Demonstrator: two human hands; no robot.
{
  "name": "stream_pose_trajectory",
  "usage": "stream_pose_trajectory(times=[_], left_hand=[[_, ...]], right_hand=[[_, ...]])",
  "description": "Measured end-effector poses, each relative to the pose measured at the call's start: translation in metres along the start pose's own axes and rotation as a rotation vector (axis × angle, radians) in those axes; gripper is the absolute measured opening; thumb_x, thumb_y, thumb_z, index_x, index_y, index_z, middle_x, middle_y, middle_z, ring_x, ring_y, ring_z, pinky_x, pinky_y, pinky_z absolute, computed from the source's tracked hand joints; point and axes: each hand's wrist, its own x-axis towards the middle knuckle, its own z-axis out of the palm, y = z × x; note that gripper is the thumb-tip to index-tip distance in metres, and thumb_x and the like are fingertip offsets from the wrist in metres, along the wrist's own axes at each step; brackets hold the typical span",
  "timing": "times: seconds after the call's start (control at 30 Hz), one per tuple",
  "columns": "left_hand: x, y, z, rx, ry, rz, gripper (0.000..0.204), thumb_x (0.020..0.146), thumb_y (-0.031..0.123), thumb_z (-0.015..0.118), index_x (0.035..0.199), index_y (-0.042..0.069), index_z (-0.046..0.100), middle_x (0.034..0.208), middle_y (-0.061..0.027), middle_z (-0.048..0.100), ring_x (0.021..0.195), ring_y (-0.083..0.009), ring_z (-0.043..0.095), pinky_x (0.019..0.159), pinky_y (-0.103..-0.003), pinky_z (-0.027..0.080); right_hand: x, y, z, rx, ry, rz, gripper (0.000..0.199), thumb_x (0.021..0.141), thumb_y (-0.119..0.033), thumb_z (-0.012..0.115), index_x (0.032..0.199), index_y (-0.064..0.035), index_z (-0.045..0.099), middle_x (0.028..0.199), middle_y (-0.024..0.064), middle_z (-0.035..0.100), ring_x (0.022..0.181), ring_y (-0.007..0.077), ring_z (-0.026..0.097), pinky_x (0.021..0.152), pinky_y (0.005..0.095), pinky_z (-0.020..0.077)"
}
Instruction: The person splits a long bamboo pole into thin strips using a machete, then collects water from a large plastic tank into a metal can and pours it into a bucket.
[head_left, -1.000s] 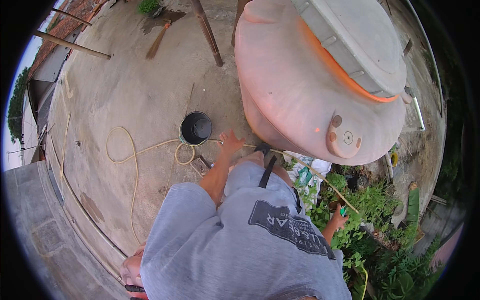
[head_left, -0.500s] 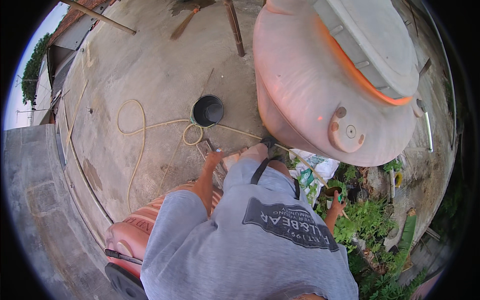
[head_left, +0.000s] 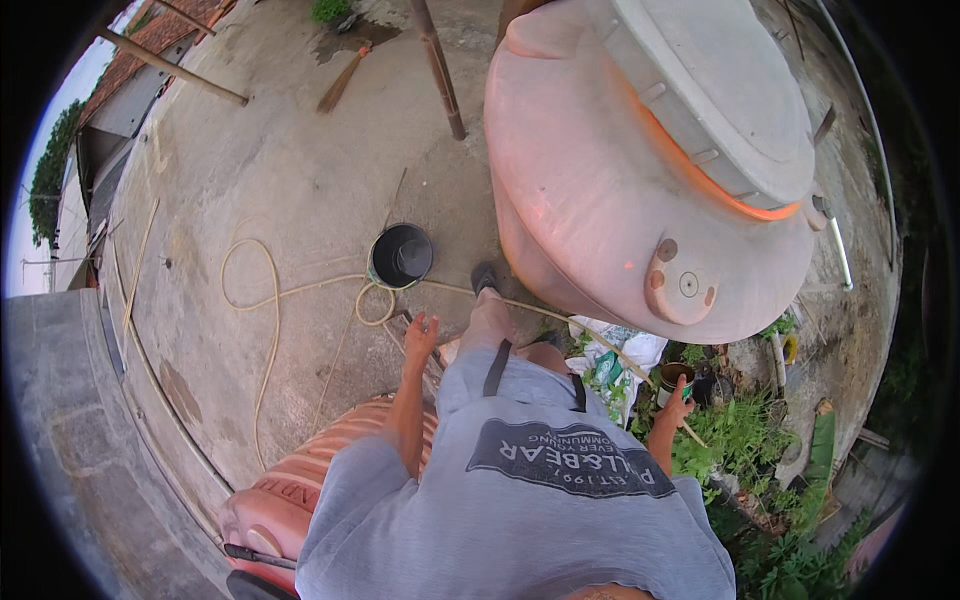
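Observation:
My right hand [head_left: 677, 405] grips a small can [head_left: 675, 374] from its side; the can has an open top, a brown inside and a green and white outer wall. Green plants lie just below and beside it. Out in front of my body is my left hand [head_left: 422, 336], bare, with its fingers spread. Ahead of that hand a black bucket [head_left: 402, 256] stands upright on the concrete. A pale yellow hose [head_left: 322, 284] runs past the bucket, with one small loop beside it and a larger loop to the left.
A big pinkish tank [head_left: 590, 190] with a grey lid rises at the front right. Another ribbed tank [head_left: 345, 440] lies low on my left. Ahead are a bamboo post [head_left: 438, 70] and a broom [head_left: 344, 80]. A white sack [head_left: 625, 350] lies near the plants [head_left: 745, 440].
My view has shifted, and one foot has stepped forward toward the bucket. My left hand's fingers have spread. The can stays in my right hand.

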Motion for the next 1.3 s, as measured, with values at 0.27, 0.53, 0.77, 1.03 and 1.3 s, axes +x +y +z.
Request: stream_pose_trajectory(times=[0.27, 0.53, 0.77, 1.03, 1.3], left_hand=[[0.085, 0.403, -0.075, -0.275, 0.144, 0.797, 0.049, 0.097, 0.027, 0.071, 0.138, 0.004, 0.058, 0.132, -0.0146, 0.060, 0.120, -0.0217, 0.059, 0.101, -0.037, 0.048], [0.130, 0.662, -0.051, -0.708, -0.582, 0.556, 0.090, 0.086, 0.056, 0.075, 0.151, 0.005, 0.040, 0.144, -0.0218, 0.048, 0.133, -0.0317, 0.048, 0.107, -0.047, 0.044], [0.191, 0.726, -0.012, -0.630, -0.960, 0.411, 0.113, 0.075, 0.057, 0.083, 0.155, 0.002, 0.026, 0.147, -0.0187, 0.044, 0.133, -0.0346, 0.046, 0.107, -0.060, 0.040], [0.166, 0.727, -0.010, -0.978, -1.173, 0.228, 0.077, 0.080, 0.021, 0.077, 0.145, -0.002, 0.042, 0.144, -0.0210, 0.049, 0.133, -0.0382, 0.049, 0.113, -0.058, 0.038], [0.129, 0.686, -0.047, -1.086, -1.110, 0.207, 0.074, 0.080, 0.012, 0.075, 0.144, -0.002, 0.041, 0.142, -0.0185, 0.052, 0.131, -0.0365, 0.051, 0.113, -0.055, 0.041]], right_hand=[[-0.066, -0.057, -0.045, 1.601, -0.196, 0.044, 0.068, 0.097, -0.066, 0.047, 0.149, -0.0216, 0.044, 0.147, 0.0122, 0.044, 0.131, 0.0359, 0.047, 0.099, 0.0599, 0.0511], [-0.206, -0.110, -0.086, 1.981, -0.085, -0.165, 0.082, 0.090, -0.066, 0.061, 0.153, -0.0206, 0.035, 0.154, 0.0161, 0.030, 0.135, 0.0398, 0.041, 0.105, 0.0611, 0.0497], [-0.252, -0.127, -0.084, 1.958, -0.102, -0.350, 0.085, 0.089, -0.064, 0.063, 0.153, -0.0160, 0.033, 0.153, 0.0164, 0.030, 0.137, 0.0404, 0.037, 0.109, 0.0586, 0.0480], [-0.277, -0.190, -0.082, 1.997, -0.285, -0.420, 0.099, 0.086, -0.070, 0.062, 0.157, -0.0129, 0.024, 0.153, 0.0210, 0.029, 0.139, 0.0456, 0.038, 0.114, 0.0605, 0.0389], [-0.285, -0.299, -0.071, 1.876, -0.656, -0.564, 0.108, 0.080, -0.083, 0.055, 0.157, -0.0137, 0.025, 0.155, 0.0198, 0.031, 0.136, 0.0406, 0.042, 0.115, 0.0594, 0.0213]])
